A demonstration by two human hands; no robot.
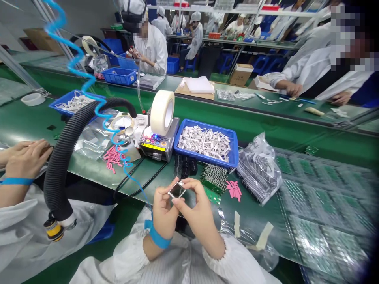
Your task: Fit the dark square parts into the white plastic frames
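Both hands hold a small dark display in a white frame (177, 190) above the bench's front edge. My left hand (163, 209), with a blue wrist strap, grips its left side between thumb and fingers. My right hand (195, 201) pinches its right side, the thumb at the lower edge. Just beyond are green circuit boards (212, 193), a stack of thin metal-edged parts (214, 178) and pink strips (234, 190). A blue tray (236, 148) of white plastic frames stands behind them.
A black box with a tape roll (162, 112) stands left of the tray. Nearby are more pink strips (113, 157) and a black hose (60, 157). A plastic bag (260, 167) and wrapped boards (325, 205) lie right. A neighbour's hands (26, 157) are at far left.
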